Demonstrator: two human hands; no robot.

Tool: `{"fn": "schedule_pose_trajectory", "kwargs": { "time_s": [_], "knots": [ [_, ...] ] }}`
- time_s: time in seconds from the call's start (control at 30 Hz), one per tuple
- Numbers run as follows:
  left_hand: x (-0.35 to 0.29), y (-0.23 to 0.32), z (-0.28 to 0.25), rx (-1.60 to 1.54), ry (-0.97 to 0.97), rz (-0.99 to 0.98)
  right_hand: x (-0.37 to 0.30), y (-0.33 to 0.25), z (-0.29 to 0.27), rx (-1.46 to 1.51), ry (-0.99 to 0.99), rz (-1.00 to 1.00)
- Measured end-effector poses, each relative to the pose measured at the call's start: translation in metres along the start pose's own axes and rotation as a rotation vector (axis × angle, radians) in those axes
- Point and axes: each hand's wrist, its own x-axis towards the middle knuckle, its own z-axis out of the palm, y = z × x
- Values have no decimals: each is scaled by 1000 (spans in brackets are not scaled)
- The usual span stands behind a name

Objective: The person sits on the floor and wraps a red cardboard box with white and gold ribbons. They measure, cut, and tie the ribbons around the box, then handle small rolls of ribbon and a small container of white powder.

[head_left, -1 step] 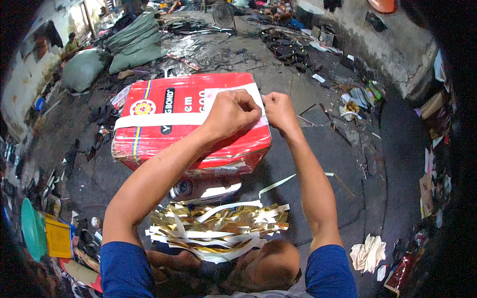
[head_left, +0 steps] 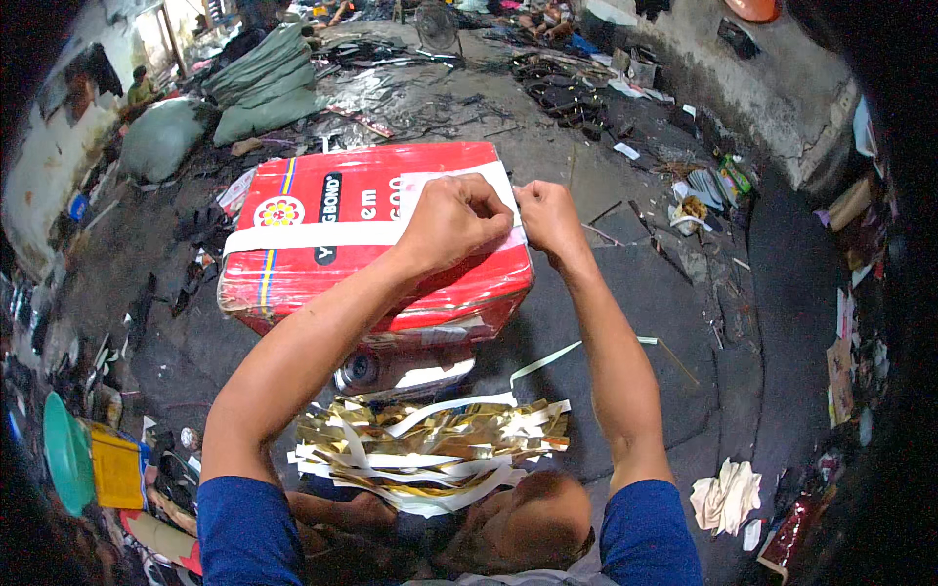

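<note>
A red cardboard box (head_left: pixel 303 278) wrapped in clear plastic sits in front of me. Across its top runs a flat white strip (head_left: pixel 313 236), which passes under my left hand (head_left: pixel 457 220). That hand is closed, thumb and fingers pinched on the strip near the box's right end. Beside it, my right hand (head_left: pixel 549 217) is curled into a fist against the right edge of the box, next to more white material; what its fingers grip is hidden. Over my lap lies a bundle of gold and white strips (head_left: pixel 430 435).
Under the near side of the box is a silver object (head_left: pixel 420 369) with a round dark part. A crumpled cream cloth (head_left: pixel 725 496) lies at right. Left are a green basin (head_left: pixel 66 454) and a yellow crate (head_left: pixel 117 467). Grey sacks (head_left: pixel 166 137), a fan (head_left: pixel 437 27) and scraps lie farther off.
</note>
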Motion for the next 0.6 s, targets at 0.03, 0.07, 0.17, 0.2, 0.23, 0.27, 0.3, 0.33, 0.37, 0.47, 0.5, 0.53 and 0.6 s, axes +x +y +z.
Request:
{"fn": "schedule_pose_trajectory", "kwargs": {
  "time_s": [0.03,0.07,0.17,0.2,0.23,0.27,0.3,0.33,0.37,0.47,0.5,0.53,0.6],
  "knots": [
    [-4,1,2,-10,-13,-38,-5,6,4,29,3,30],
    [-4,1,1,-9,-18,-40,-5,8,5,52,10,49],
    [-2,0,-1,0,-32,-37,-8,13,8,63,38,50],
    [-1,0,-2,7,-35,-33,-9,14,10,58,46,40],
    [-1,0,-2,14,-39,-29,-10,17,11,91,28,72],
    [1,0,-2,29,-37,-25,-8,25,12,123,14,101],
    [4,1,-1,44,-34,-21,-6,32,13,155,0,130],
    [5,2,-1,60,-32,-18,-5,39,15,157,10,112],
    [6,2,0,42,-39,-28,-6,46,17,158,18,99],
    [6,2,0,4,-57,-47,-9,60,21,153,18,125],
    [6,0,-1,3,-61,-46,-10,61,22,152,13,143],
    [5,-1,-2,2,-65,-45,-12,62,23,189,1,175],
    [5,-2,-2,21,-59,-28,-16,61,23,259,-23,238]
  ]
}}
